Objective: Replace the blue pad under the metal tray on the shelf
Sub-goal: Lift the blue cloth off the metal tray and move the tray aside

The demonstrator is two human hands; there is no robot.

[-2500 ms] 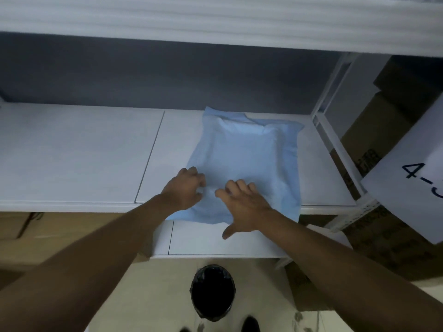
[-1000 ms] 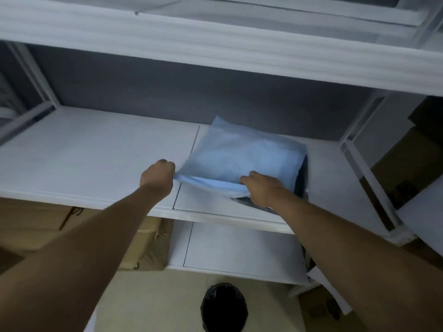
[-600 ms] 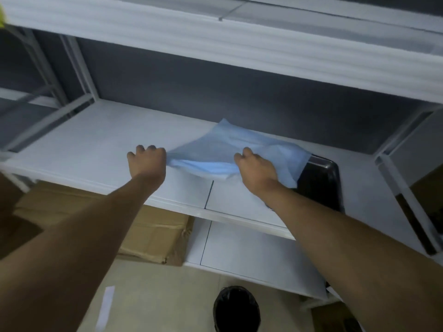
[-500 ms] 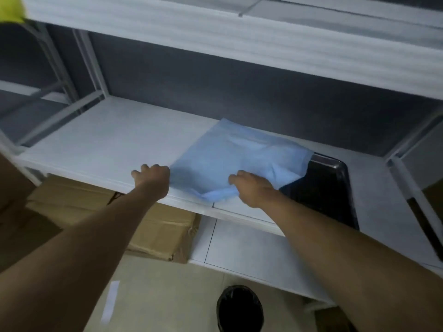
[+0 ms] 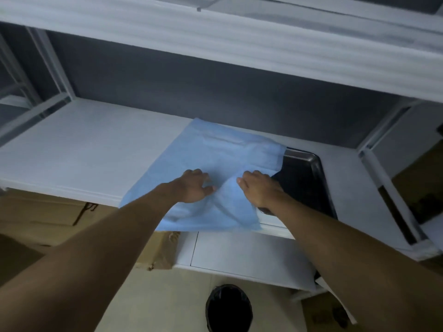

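Note:
The blue pad [image 5: 215, 154] lies spread on the white shelf [image 5: 84, 144], with its near edge hanging over the shelf's front. Its right edge drapes over the left side of the dark metal tray [image 5: 309, 180], which sits on the shelf to the right. My left hand [image 5: 195, 185] rests on the pad's middle with curled fingers gripping the fabric. Beside the tray's left rim, my right hand [image 5: 260, 189] holds a raised fold of the pad. The tray's near left corner is hidden by my right wrist.
An upper shelf board [image 5: 239, 44] overhangs close above. A lower shelf [image 5: 239, 252] juts out below. Cardboard boxes [image 5: 48, 212] stand under the shelf at left, and a black bin [image 5: 229, 307] is on the floor. White uprights [image 5: 383, 168] frame the right side.
The pad has been dragged left off the tray and lowered onto the shelf, uncovering most of the tray. My left hand has moved right onto the pad's middle.

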